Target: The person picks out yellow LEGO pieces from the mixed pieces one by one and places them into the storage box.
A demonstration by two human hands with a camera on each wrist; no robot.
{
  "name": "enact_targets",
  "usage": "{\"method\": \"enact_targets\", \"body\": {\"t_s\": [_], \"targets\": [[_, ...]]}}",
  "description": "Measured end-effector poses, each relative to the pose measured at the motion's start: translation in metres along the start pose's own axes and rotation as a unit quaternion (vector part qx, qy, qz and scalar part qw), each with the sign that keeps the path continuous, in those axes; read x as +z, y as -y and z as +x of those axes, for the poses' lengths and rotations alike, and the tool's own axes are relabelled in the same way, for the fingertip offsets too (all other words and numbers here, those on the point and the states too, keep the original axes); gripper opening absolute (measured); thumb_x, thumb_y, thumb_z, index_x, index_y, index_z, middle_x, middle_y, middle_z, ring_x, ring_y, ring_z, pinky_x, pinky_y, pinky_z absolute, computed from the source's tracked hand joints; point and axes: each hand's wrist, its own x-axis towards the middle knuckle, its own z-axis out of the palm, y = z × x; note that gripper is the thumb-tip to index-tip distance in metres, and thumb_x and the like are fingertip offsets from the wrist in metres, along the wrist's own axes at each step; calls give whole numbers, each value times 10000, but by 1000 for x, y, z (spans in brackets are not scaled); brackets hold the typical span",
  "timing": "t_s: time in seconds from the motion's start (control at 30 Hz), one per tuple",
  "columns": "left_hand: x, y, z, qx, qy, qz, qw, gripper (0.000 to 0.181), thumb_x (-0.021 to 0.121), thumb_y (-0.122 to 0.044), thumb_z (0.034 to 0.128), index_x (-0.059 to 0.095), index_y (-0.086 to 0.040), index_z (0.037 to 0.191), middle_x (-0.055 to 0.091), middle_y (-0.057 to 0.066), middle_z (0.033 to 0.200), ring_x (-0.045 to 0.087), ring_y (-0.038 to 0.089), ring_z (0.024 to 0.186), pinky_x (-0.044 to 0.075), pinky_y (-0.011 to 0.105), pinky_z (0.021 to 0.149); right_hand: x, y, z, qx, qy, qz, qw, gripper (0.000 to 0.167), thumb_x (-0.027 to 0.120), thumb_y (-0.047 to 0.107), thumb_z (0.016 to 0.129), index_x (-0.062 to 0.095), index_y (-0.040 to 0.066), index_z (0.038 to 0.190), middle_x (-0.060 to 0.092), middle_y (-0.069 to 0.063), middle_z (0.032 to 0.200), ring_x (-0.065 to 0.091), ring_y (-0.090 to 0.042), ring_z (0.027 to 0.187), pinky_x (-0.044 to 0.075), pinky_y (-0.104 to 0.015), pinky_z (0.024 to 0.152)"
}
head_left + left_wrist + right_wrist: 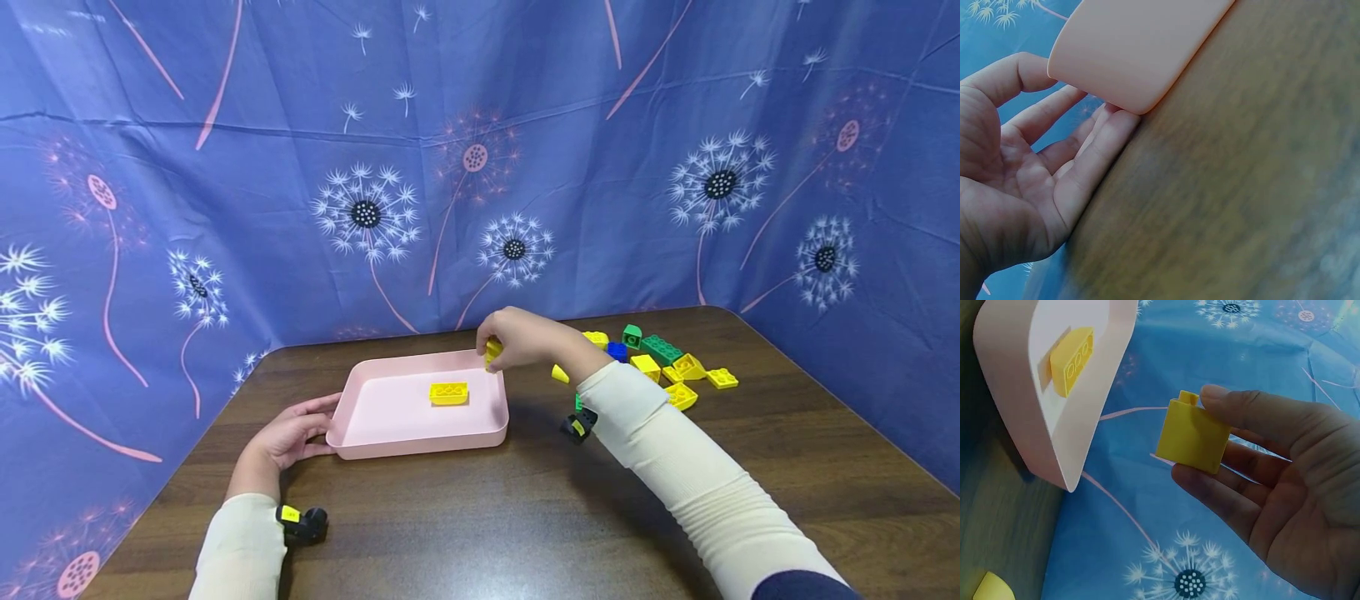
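Note:
A yellow toy brick (pixel 1191 434) is pinched between the thumb and fingers of my right hand (pixel 527 337), above the right rim of a pink tray (pixel 420 447). In the right wrist view this brick has a stud on top. Another yellow brick (pixel 448 394) lies inside the tray on its side, its hollow underside showing. My left hand (pixel 292 433) touches the tray's left end, with its fingers (pixel 1100 140) fairly straight against the outer wall. In the head view, much of the held brick is covered by the right hand.
Several loose bricks lie at the table's back right, among them a green brick (pixel 662 350), a blue brick (pixel 617 352) and a yellow brick (pixel 681 396). My right forearm partly covers the group. A patterned blue cloth (pixel 450 100) hangs behind the wooden table (pixel 420 533).

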Motion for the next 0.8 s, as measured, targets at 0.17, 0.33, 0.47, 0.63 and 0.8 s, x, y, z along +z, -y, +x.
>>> {"method": "enact_targets", "body": {"t_s": [0.17,0.33,0.47,0.63,0.8], "targets": [[-1,0,1,31,22,11,10000,638,526,-19,929,275,4,1515,576,22,1253,616,133,1009,539,432,835,5,2,13,3,159,-82,9998,163,806,116,777,730,72,915,641,-4,808,527,-149,732,453,-276,680],[-2,0,1,37,25,44,10000,638,525,-19,931,273,2,1516,567,32,1273,611,134,1017,535,437,839,13,2,28,35,471,-422,9980,170,813,136,776,723,80,910,633,19,796,535,-143,740,458,-275,702],[-2,0,1,18,-7,70,10000,638,528,-23,931,277,-2,1518,547,50,1317,607,132,1030,531,441,848,18,2,40,164,604,-418,9972,168,815,142,772,728,84,904,625,16,794,528,-140,733,455,-264,682],[-1,0,0,44,49,0,10000,637,532,-7,919,297,-1,1511,601,45,1234,620,143,1011,540,431,830,26,2,54,327,695,-380,9963,170,816,130,769,740,51,898,623,3,790,517,-135,730,450,-253,667],[0,1,0,30,124,-68,9999,653,529,13,906,283,9,1512,648,18,1133,641,156,976,554,406,800,40,6,67,574,879,-414,9936,126,816,122,781,741,80,872,632,25,793,541,-136,754,474,-252,690]]}}
